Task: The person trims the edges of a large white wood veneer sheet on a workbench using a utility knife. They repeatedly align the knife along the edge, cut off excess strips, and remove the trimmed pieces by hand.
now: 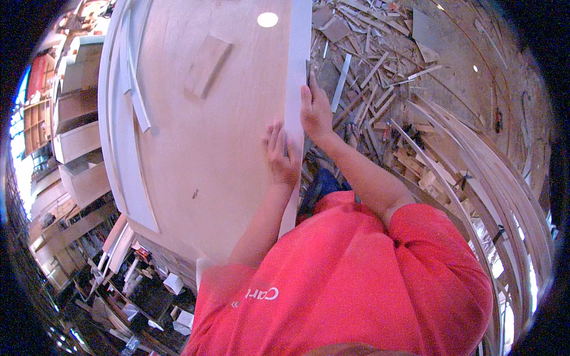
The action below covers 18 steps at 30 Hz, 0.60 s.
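A large pale wooden panel (208, 154) lies in front of me, with a white strip (297, 53) running along its right edge. My left hand (280, 153) rests on the panel beside the strip, its fingers stretched out and holding nothing. Farther along, my right hand (316, 113) is closed at the strip's outer side, thumb up. A thin dark piece (308, 68) shows at its fingertips; its kind is too unclear to name. On the panel lies a small flat wooden block (208, 65), away from both hands.
Narrow white strips (138, 98) lie at the panel's left side. Wood offcuts (374, 77) litter the floor on the right. Long curved boards (475, 154) stand close to my right. Wooden box-like pieces (83, 139) are stacked far left, above dark clutter with scraps.
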Tool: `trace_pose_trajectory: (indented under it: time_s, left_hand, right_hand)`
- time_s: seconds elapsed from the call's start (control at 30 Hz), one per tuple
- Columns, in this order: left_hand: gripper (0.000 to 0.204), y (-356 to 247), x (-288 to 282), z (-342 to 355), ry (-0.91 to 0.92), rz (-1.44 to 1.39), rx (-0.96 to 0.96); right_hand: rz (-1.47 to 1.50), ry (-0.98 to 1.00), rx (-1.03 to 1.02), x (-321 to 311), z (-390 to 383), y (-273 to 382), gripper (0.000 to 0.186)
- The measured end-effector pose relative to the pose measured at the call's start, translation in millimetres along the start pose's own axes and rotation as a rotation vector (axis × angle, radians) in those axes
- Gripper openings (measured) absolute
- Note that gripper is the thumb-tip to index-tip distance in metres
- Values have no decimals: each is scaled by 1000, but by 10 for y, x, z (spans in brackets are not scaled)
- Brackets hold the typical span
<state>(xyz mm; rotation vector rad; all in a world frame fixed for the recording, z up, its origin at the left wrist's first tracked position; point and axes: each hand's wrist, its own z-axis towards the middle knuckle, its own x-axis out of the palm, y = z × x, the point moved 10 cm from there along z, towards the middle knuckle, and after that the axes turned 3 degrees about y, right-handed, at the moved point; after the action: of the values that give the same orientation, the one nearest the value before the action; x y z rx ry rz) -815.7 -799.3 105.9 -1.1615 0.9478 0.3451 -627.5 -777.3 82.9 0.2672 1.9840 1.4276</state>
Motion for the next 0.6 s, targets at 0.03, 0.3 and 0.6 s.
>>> trace_pose_trajectory:
  time_s: [0.03, 0.3, 0.6]
  left_hand:
    - [40, 2, -2, -8, 4, 7, -4]
    - [41, -24, -12, -5, -8, 41, 4]
    - [41, -77, -41, -9, 1, 49, -21]
  right_hand:
    - [-7, 14, 19, 6, 4, 1, 59]
    - [6, -39, 18, 10, 122, -21, 58]
    - [101, -19, 63, 36, 373, -34, 59]
